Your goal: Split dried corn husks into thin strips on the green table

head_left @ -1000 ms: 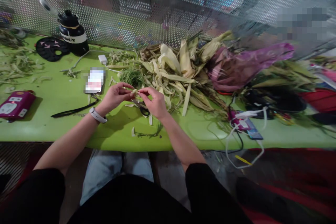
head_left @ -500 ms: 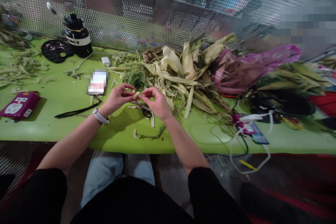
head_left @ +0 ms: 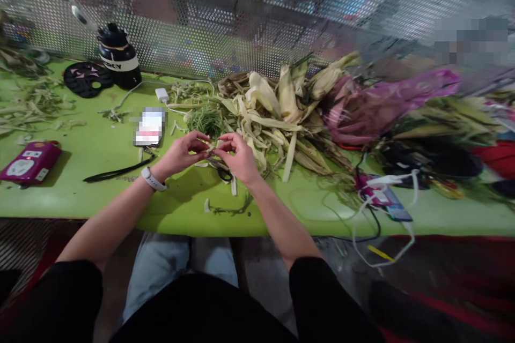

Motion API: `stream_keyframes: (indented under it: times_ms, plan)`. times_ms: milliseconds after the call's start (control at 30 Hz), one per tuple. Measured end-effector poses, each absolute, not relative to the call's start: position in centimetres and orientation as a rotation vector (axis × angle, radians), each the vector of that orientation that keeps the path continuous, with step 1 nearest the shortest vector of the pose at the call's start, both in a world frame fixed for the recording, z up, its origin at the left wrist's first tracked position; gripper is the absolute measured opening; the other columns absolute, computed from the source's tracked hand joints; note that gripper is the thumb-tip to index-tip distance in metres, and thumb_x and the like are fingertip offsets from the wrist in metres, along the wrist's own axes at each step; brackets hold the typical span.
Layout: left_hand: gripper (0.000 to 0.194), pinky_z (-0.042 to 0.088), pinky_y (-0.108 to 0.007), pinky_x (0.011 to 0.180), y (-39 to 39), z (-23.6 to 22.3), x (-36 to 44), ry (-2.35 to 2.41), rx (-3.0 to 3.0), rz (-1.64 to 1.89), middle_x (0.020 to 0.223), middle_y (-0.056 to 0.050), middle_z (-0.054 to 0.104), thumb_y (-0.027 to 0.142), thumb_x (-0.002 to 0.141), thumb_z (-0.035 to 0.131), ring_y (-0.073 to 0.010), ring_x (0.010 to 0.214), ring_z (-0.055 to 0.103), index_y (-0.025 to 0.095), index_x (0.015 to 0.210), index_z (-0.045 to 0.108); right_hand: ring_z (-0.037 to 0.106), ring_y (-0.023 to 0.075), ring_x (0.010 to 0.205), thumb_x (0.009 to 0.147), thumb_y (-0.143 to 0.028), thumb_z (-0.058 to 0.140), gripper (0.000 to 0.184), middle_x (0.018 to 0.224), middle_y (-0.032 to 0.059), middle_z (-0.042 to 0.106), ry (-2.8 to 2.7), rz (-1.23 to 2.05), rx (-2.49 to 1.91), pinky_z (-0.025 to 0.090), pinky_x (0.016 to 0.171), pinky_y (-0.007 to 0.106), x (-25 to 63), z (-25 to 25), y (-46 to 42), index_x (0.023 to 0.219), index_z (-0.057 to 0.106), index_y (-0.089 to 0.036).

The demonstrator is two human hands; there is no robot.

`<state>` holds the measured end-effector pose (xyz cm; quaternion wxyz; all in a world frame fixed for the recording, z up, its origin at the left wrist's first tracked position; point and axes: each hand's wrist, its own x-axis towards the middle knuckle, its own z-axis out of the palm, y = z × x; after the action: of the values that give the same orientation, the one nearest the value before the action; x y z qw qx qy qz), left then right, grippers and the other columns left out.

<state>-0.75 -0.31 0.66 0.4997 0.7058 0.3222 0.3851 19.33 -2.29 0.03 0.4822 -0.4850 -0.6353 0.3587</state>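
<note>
Over the green table my hands meet, fingertips almost touching. My left hand, with a white watch at the wrist, pinches a small pale piece of corn husk. Its other side is between the thumb and forefinger of my right hand; the piece's exact shape is too small to make out. Dark-handled scissors lie on the table below, partly covered by my right hand. Just behind my hands sits a bundle of thin green strands. A heap of dry corn husks spreads behind and to the right.
At left are a purple power socket box, a phone, a black strap and a black bottle. A pink plastic bag and tangled white cables lie at right. Perforated metal stands behind.
The view has shifted slightly, moving the scene a little right and down. My hands stay together at the pale husk piece, with small finger movements.
</note>
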Motion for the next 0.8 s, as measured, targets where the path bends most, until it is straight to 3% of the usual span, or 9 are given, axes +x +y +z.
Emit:
stream_keyframes:
  times_ms: [233,500,700,800]
  plan:
    - [0.033,0.056,-0.034,0.083,-0.6,1.0,-0.7,0.737,1.902,0.947,0.102,-0.01,0.068,0.023,0.08,0.072,-0.0187,0.093,0.068,0.016,0.108,0.054,0.062,0.0118,0.069,0.06,-0.042,0.086,0.052,0.085,-0.0005,0.065,-1.434,1.176,-1.158,0.054,0.07,0.028,19.5,-0.7,-1.3,0.1,0.06,-0.02]
    - [0.031,0.055,-0.033,0.081,-1.0,1.3,-0.5,0.746,2.031,0.917,0.1,-0.009,0.066,0.019,0.076,0.072,-0.0182,0.09,0.066,0.017,0.102,0.054,0.06,0.0093,0.068,0.051,-0.033,0.091,0.046,0.076,-0.0038,0.064,-1.316,1.487,-1.116,0.053,0.071,0.027,19.6,0.3,-1.8,0.082,0.06,-0.019]
    - [0.03,0.055,-0.032,0.081,-0.8,1.2,-0.6,0.701,1.866,0.884,0.095,-0.007,0.067,0.016,0.074,0.074,-0.0175,0.09,0.067,0.017,0.097,0.054,0.057,0.0079,0.062,0.059,-0.043,0.087,0.042,0.071,-0.0053,0.059,-1.27,1.606,-1.082,0.05,0.063,0.025,19.7,0.7,-1.9,0.077,0.058,-0.017]
    - [0.027,0.054,-0.031,0.08,-0.5,1.0,-0.5,0.68,1.77,0.822,0.093,-0.007,0.067,0.017,0.076,0.073,-0.017,0.089,0.067,0.016,0.097,0.055,0.049,0.0063,0.055,0.059,-0.048,0.086,0.044,0.064,-0.0066,0.055,-1.3,1.517,-1.123,0.042,0.054,0.022,19.5,0.7,-1.8,0.073,0.057,-0.017]
